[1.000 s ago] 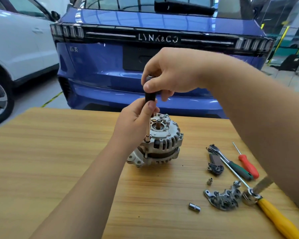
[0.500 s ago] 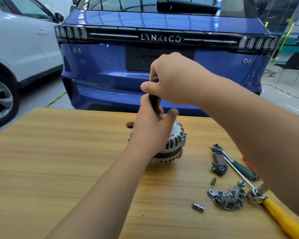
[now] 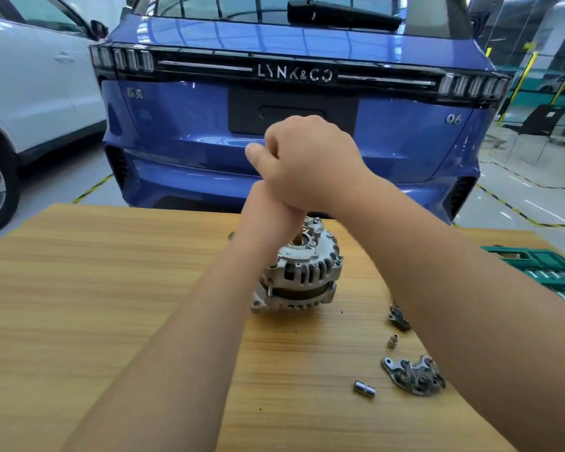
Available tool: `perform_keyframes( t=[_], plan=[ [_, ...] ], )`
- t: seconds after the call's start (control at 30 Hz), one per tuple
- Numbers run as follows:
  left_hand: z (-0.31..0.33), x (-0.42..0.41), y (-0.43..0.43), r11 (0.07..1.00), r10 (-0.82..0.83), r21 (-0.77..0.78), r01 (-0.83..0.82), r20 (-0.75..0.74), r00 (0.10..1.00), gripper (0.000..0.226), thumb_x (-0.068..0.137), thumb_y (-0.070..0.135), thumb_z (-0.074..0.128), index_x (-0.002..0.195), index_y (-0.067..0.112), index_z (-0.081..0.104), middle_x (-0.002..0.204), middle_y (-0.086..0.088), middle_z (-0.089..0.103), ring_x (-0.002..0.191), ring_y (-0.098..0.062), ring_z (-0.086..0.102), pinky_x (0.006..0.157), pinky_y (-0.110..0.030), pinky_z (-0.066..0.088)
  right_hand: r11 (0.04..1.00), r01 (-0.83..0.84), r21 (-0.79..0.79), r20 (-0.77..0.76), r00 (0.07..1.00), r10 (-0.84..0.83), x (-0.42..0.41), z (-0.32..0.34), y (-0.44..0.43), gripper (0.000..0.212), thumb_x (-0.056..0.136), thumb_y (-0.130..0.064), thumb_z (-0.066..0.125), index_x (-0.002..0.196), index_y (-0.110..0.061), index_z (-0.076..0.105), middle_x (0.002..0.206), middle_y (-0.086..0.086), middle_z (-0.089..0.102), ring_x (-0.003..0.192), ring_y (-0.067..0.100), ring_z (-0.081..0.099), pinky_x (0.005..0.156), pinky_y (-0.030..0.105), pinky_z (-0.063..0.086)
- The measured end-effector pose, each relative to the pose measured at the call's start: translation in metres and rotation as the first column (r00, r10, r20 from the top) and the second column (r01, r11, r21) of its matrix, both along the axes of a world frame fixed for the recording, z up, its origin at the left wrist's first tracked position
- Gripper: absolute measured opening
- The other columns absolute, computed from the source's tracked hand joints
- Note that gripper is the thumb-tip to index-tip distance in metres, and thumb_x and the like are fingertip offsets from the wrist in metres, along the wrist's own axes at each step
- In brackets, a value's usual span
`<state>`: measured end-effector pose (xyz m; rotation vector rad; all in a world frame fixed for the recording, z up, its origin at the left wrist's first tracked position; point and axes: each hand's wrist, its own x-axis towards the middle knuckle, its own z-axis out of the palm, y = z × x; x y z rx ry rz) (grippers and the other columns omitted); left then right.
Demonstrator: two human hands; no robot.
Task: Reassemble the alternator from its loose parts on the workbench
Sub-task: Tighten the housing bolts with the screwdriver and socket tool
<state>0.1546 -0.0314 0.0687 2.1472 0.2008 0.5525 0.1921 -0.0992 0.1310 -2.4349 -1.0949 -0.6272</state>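
The silver alternator [image 3: 302,275] stands on the wooden workbench [image 3: 79,321], its slotted rear housing facing up. My right hand [image 3: 310,161] is a closed fist above it, thumb to the left; the black screwdriver handle it held earlier is hidden inside the fist. Directly under that fist my left hand [image 3: 268,213] reaches up over the alternator's top, and its fingers are covered. A finned rectifier plate [image 3: 413,375], a small black brush holder [image 3: 399,316], a little bushing [image 3: 392,340] and a steel socket [image 3: 364,388] lie loose to the right.
My right forearm crosses the bench's right side and hides the hand tools there. A green plastic crate [image 3: 542,269] sits at the right edge. A blue car [image 3: 291,125] stands just behind the bench and a white car [image 3: 30,93] at the left.
My left hand has lifted off the alternator housing, which shows again, and moved up under the right fist. The screwdriver handle is no longer visible. The view has shifted, with my forearm covering the tools.
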Motion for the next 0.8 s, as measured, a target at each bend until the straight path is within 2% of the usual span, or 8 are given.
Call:
perform_keyframes(
  t=[0.07, 0.17, 0.3, 0.4, 0.5, 0.57, 0.7, 0.8],
  plan=[
    [0.009, -0.003, 0.017, 0.847, -0.411, -0.385, 0.366, -0.04, 0.911, 0.036, 0.079, 0.007, 0.048, 0.046, 0.021, 0.041, 0.041, 0.005, 0.03, 0.035, -0.009, 0.024, 0.039, -0.021, 0.02, 0.93, -0.288, 0.228, -0.285, 0.894, 0.347, 0.004, 0.001, -0.008, 0.038, 0.096, -0.03, 0.054, 0.072, -0.002, 0.062, 0.074, 0.013, 0.066, 0.067, 0.022, 0.058, 0.063, 0.034, 0.046],
    [0.002, -0.007, 0.024, 0.61, -0.539, -0.634, 0.476, 0.108, 0.835, 0.034, 0.071, 0.012, 0.051, 0.039, 0.022, 0.045, 0.042, 0.006, 0.028, 0.039, -0.009, 0.026, 0.04, -0.02, 0.025, 0.795, -0.417, 0.44, -0.473, 0.646, 0.6, 0.002, -0.004, -0.007, 0.04, 0.097, -0.024, 0.052, 0.067, 0.001, 0.063, 0.067, 0.011, 0.068, 0.065, 0.018, 0.062, 0.071, 0.032, 0.053],
    [-0.023, -0.017, 0.016, 0.931, -0.145, -0.335, 0.143, 0.018, 0.989, 0.012, 0.072, 0.024, 0.07, 0.079, 0.026, 0.061, 0.064, 0.009, 0.06, 0.055, -0.003, 0.055, 0.06, -0.025, 0.046, 0.718, -0.114, 0.686, -0.57, 0.529, 0.628, 0.001, -0.013, 0.011, 0.048, 0.099, -0.032, 0.044, 0.054, -0.016, 0.036, 0.047, 0.003, 0.038, 0.045, 0.022, 0.038, 0.058, 0.037, 0.041],
    [-0.044, -0.019, -0.011, 0.982, 0.082, -0.18, -0.047, 0.194, 0.978, 0.045, 0.081, -0.001, 0.065, 0.118, 0.021, 0.053, 0.081, 0.02, 0.057, 0.065, 0.008, 0.051, 0.059, -0.009, 0.045, 0.667, 0.133, 0.733, -0.483, 0.793, 0.372, -0.01, -0.024, 0.026, 0.049, 0.101, -0.037, 0.038, 0.057, -0.018, 0.031, 0.045, -0.009, 0.034, 0.047, 0.016, 0.035, 0.052, 0.029, 0.033],
    [-0.033, -0.008, -0.012, 0.961, 0.191, -0.243, -0.135, 0.223, 0.956, 0.02, 0.08, -0.003, 0.058, 0.078, 0.017, 0.059, 0.062, 0.015, 0.053, 0.049, 0.005, 0.047, 0.046, -0.013, 0.04, 0.803, -0.027, 0.595, -0.414, 0.846, 0.335, -0.009, -0.028, 0.017, 0.034, 0.099, -0.043, 0.039, 0.073, -0.023, 0.048, 0.052, -0.019, 0.052, 0.051, -0.004, 0.048, 0.054, 0.023, 0.038],
    [-0.02, -0.001, 0.004, 0.922, -0.026, -0.383, 0.046, 0.057, 0.998, 0.021, 0.07, 0.015, 0.058, 0.056, 0.016, 0.043, 0.04, 0.009, 0.039, 0.035, -0.007, 0.034, 0.037, -0.025, 0.031, 0.819, -0.198, 0.539, -0.449, 0.755, 0.478, 0.002, -0.018, 0.003, 0.027, 0.096, -0.036, 0.045, 0.08, -0.018, 0.058, 0.071, -0.013, 0.063, 0.067, -0.001, 0.059, 0.068, 0.028, 0.049],
    [-0.006, 0.002, 0.032, 0.637, -0.542, -0.665, 0.39, -0.027, 0.84, 0.028, 0.067, 0.012, 0.053, 0.048, 0.019, 0.034, 0.043, 0.004, 0.027, 0.038, -0.011, 0.022, 0.041, -0.022, 0.019, 0.611, -0.179, 0.771, -0.583, 0.19, 0.79, 0.006, -0.003, -0.001, 0.037, 0.101, -0.025, 0.039, 0.068, -0.011, 0.049, 0.059, 0.004, 0.052, 0.051, 0.022, 0.051, 0.057, 0.032, 0.044],
    [-0.017, -0.006, 0.011, 0.933, -0.138, -0.346, 0.102, -0.081, 0.987, 0.013, 0.071, 0.017, 0.064, 0.069, 0.012, 0.051, 0.052, 0.006, 0.049, 0.048, -0.011, 0.044, 0.046, -0.023, 0.034, 0.624, 0.029, 0.781, -0.596, 0.335, 0.73, 0.002, -0.008, 0.011, 0.051, 0.102, -0.034, 0.039, 0.055, -0.018, 0.03, 0.045, 0.002, 0.03, 0.039, 0.02, 0.029, 0.046, 0.028, 0.031]
  ],
)
